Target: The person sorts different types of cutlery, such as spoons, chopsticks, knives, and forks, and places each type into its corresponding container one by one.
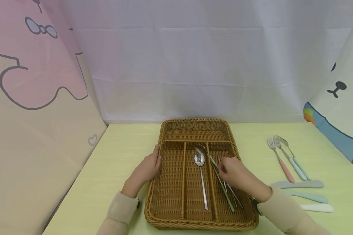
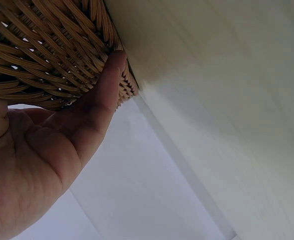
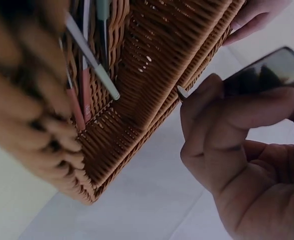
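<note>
A brown wicker cutlery basket [image 1: 194, 224] with compartments stands on the table. My left hand [image 1: 148, 168] rests against its left side; in the left wrist view its extended fingers [image 2: 104, 92] touch the outer weave. Over the right compartment, my right hand [image 1: 232, 171] pinches a polished metal handle, likely of the dark-looking spoon [image 1: 200, 149] whose bowl extends up-left over the middle compartment. Another spoon [image 1: 203, 186] lies in that compartment. Beneath the right hand, chopsticks with green [image 1: 227, 199] and red ends [image 3: 85, 97] lie in the right compartment.
To the right are forks with a pink [image 1: 286, 171], a blue and a green handle. Closer to me lie a grey knife [image 1: 300, 184], a green knife [image 1: 310, 196] and a white knife [image 1: 319, 208]. A white curtain [image 1: 194, 71] hangs behind the table.
</note>
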Demonstrator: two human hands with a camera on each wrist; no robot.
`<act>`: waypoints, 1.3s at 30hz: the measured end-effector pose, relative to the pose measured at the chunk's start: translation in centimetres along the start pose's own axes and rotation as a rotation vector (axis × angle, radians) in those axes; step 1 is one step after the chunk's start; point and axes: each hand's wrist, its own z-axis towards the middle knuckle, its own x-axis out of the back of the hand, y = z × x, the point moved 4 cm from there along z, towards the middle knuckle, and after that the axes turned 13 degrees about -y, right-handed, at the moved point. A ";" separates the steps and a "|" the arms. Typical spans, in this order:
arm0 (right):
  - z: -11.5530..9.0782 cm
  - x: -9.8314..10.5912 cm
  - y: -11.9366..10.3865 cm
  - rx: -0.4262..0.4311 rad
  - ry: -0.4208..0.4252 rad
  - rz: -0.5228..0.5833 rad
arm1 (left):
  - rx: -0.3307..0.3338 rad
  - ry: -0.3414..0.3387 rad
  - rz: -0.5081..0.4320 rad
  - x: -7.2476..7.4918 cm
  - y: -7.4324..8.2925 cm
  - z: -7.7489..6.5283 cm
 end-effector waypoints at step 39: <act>1.1 -2.1 -1.9 0.110 -0.341 0.232 | 0.015 -0.010 -0.004 -0.1 -0.2 0.1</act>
